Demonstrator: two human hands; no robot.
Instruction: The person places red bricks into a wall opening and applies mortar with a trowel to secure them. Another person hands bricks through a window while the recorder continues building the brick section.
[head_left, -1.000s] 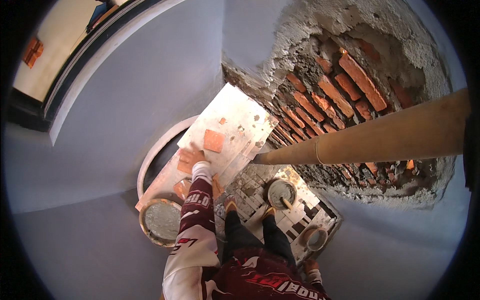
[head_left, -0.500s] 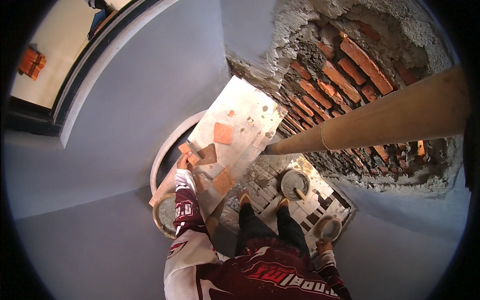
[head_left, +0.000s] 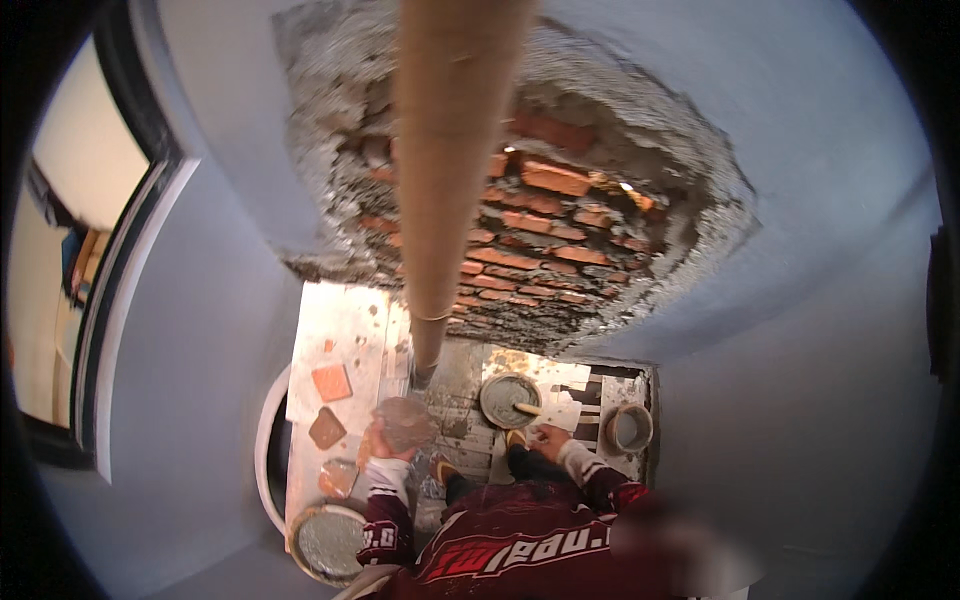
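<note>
On the boarded platform, at the foot of a broken-open wall, as seen from where I stand:

Left hand point(head_left: 383, 445): one, fingers and thumb gripping the near edge of a flat brown brick piece point(head_left: 408, 422), blurred, held above the platform between the pale board point(head_left: 355, 312) and the small mortar bucket point(head_left: 483, 402).

Right hand point(head_left: 550, 441): one, fingers bent, just beside the small bucket and below the pale handle point(head_left: 528, 408) that juts over its rim; whether it pinches anything I cannot tell.

Loose pieces on the pale board, in a rough column: one square orange tile point(head_left: 331, 382); one darker brown piece point(head_left: 326, 428); one orange piece point(head_left: 339, 478), lowest, near the large tub point(head_left: 292, 530) of grey mortar.

Round container point(head_left: 647, 430): one, to the right of the small bucket, well apart from it.

Wall: one patch of exposed red brickwork point(head_left: 545, 222), ringed by rough grey mortar.

Pole point(head_left: 450, 150): one, thick, tan, crossing in front of the brickwork, its lower end near the left hand.

Shirt point(head_left: 520, 560): one, maroon, with white cuffs, on the person.
</note>
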